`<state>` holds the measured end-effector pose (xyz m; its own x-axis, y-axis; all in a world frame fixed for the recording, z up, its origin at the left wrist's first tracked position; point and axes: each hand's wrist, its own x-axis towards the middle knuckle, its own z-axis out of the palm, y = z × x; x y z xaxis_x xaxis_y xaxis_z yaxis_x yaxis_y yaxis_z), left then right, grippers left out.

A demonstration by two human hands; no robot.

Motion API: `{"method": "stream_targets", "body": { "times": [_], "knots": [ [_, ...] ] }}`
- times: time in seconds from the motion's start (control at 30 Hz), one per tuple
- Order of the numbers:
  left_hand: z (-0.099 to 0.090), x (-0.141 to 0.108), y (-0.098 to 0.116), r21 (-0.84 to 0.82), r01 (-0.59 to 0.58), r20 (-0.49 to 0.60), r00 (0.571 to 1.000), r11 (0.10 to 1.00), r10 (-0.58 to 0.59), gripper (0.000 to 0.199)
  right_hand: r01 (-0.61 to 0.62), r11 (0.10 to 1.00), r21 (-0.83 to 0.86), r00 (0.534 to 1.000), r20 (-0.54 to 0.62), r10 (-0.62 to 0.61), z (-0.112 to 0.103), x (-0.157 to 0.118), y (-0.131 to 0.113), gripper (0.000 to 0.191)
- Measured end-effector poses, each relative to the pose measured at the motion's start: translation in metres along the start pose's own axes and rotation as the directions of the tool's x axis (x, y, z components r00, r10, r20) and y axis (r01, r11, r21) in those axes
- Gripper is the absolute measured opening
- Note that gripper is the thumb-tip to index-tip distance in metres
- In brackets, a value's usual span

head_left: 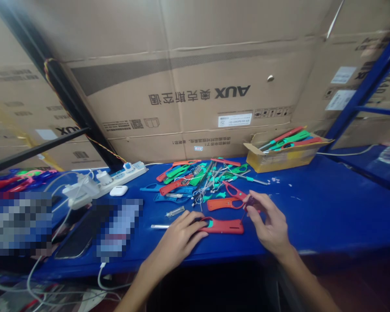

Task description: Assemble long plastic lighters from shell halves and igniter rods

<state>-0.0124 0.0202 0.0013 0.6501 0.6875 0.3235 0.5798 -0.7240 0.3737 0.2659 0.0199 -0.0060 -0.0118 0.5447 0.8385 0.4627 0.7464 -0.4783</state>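
My left hand is closed around the front of a red long-necked lighter, holding it flat on the blue table. Its metal tube sticks out to the left past my fingers, and a green trigger shows beside them. Between the fingertips of my right hand is a small screwdriver with a dark reddish handle. The thin shaft slants down to the right end of the lighter; whether the tip sits in a screw is too small to tell. An orange lighter shell lies just behind.
Lighter shells, tubes and wires form a pile behind my hands. Back right stands a yellow carton of lighters. To the left are a power strip, a white earbud case and phones. Clear part lies nearby.
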Motion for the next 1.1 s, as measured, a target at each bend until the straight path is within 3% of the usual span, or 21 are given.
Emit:
{"method": "stream_targets", "body": {
  "times": [0.23,0.5,0.67,0.9,1.1],
  "knots": [
    [0.0007,-0.0011,-0.0004,-0.012,0.008,0.01,1.0,1.0,-0.008,0.025,-0.032,0.999,0.044,0.999,0.024,0.031,0.0002,-0.0033,-0.0016,0.053],
    [0.0025,-0.0003,-0.0037,0.006,-0.008,-0.006,1.0,1.0,0.008,0.026,0.043,0.999,0.007,0.997,-0.06,-0.042,-0.0014,-0.0013,0.0011,0.047],
    [0.0016,-0.0005,-0.002,0.014,-0.006,-0.007,1.0,1.0,0.006,0.027,0.068,0.998,0.011,0.998,-0.018,-0.068,-0.0033,-0.0016,0.0015,0.042],
    [0.0014,-0.0007,-0.0013,0.016,0.0,0.004,1.0,1.0,0.0,0.026,0.013,0.998,0.064,0.999,-0.031,-0.011,0.001,-0.0045,0.0008,0.057],
    [0.0025,-0.0002,-0.0021,0.02,-0.001,-0.006,1.0,1.0,0.001,0.025,0.057,0.996,0.065,0.998,-0.004,-0.057,-0.0009,0.0005,-0.0007,0.053]
  ]
}}
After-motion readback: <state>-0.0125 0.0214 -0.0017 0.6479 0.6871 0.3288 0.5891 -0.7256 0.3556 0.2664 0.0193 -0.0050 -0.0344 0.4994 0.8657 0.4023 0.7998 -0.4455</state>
